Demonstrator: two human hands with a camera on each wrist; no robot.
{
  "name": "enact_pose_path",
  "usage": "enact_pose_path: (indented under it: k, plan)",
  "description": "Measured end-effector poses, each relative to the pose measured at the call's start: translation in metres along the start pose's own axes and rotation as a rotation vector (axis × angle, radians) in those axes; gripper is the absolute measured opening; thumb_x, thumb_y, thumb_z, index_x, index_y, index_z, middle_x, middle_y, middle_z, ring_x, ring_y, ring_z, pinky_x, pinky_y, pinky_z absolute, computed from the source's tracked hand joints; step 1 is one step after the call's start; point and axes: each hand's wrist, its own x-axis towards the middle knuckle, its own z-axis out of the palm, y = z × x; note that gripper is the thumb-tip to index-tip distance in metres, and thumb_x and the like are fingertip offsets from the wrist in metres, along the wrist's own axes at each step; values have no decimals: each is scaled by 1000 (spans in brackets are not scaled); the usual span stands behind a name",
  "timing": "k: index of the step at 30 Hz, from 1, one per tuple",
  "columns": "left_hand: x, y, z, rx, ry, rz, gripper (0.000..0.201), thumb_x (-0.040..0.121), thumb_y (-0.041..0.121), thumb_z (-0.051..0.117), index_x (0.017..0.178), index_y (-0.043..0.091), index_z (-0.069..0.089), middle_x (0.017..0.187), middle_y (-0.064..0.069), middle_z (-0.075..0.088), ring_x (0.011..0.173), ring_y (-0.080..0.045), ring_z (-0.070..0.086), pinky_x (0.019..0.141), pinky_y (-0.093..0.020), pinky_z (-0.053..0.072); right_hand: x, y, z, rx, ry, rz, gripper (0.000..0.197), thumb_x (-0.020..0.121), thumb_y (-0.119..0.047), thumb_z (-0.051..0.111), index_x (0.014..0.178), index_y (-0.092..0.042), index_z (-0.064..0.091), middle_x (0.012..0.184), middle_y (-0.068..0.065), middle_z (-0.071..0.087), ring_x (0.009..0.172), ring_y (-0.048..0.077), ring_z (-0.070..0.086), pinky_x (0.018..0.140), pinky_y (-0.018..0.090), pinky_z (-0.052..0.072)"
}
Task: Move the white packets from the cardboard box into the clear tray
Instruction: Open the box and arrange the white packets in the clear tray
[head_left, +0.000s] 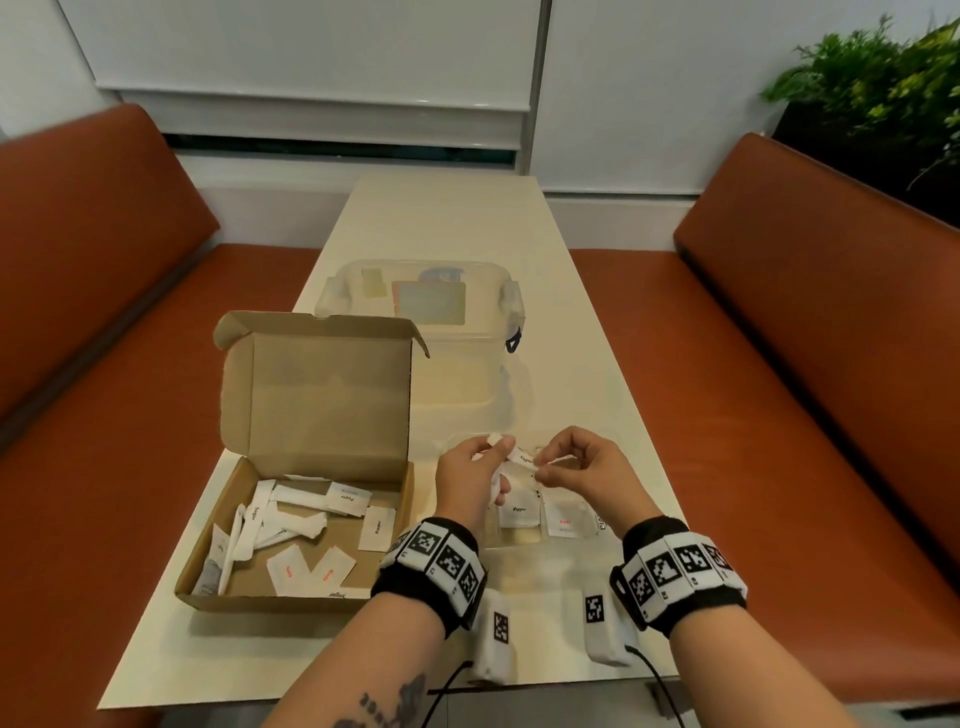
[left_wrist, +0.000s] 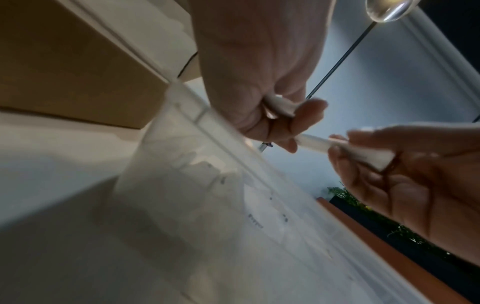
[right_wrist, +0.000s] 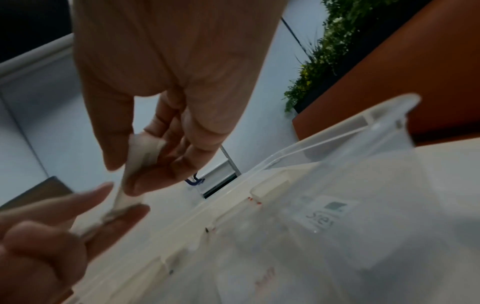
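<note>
An open cardboard box (head_left: 249, 587) on the table's left holds several white packets (head_left: 291, 519). Right of it lies the clear tray (head_left: 597, 525) with a Pepper packet (head_left: 518, 512) and a Salt packet (head_left: 563, 519) in it. Both hands hover just above the tray. My left hand (head_left: 501, 448) pinches one end of a white sugar stick packet (head_left: 523, 460) and grips a second white packet (left_wrist: 283, 107) higher in its fingers. My right hand (head_left: 541, 466) pinches the stick's other end (right_wrist: 137, 160). The stick (left_wrist: 314, 142) spans the gap between the hands.
A clear lidded storage container (head_left: 421, 312) stands behind the box and tray. Orange benches (head_left: 779, 389) flank the narrow table, with a plant (head_left: 883, 88) at the far right. Two white marker blocks (head_left: 498, 639) with cables lie at the near table edge.
</note>
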Motion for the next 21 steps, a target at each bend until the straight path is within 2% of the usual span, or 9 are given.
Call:
enact_pose_path:
  k: [4,7,9,12,15,18,21]
  plan:
    - [-1,1,1,15,-9,50,14,87,18,67,96,8,68,72,-5,63,42,-11,46,37,-19,36,-3,5,-1,-91,56,33,23,75,1,73,85,-9,54,94,4,64,65,17,70,61,19,52]
    - [1,4,1,29,-3,76,15,87,20,67,96,8,68,74,-7,64,41,-12,47,37,-21,36,-1,8,-1,-80,69,70,15,80,1,69,85,-7,57,83,7,60,63,17,67,58,20,54]
    - [1,7,1,21,-2,84,15,87,21,68,93,8,68,83,-11,69,42,-14,47,39,-23,36,-1,10,-2,-147,40,92,14,79,0,71,82,-8,60,75,6,61,63,14,62,61,20,54]
    - [-1,8,0,22,-25,91,13,87,20,67,89,6,66,89,-15,71,40,-14,45,40,-23,36,0,10,1,-201,21,108,10,79,-8,74,82,-9,65,73,6,65,64,11,60,64,21,53]
    - [-2,8,-1,52,-43,84,18,86,21,68,94,5,66,93,-18,70,41,-15,46,40,-24,36,2,7,5,-240,37,82,7,81,-16,73,84,-10,69,70,0,67,61,6,59,58,14,48]
    - [-2,9,-7,66,21,101,17,87,27,68,95,12,68,86,-9,69,41,-12,48,39,-22,38,6,4,11,-276,60,89,7,82,-15,72,82,-8,71,67,-1,67,57,5,58,53,11,46]
    - [-1,10,-17,13,112,116,9,89,26,65,92,17,67,87,-1,71,40,-8,48,38,-21,40,8,3,17,-274,117,138,6,80,-9,72,79,-8,66,64,3,64,56,11,58,53,15,48]
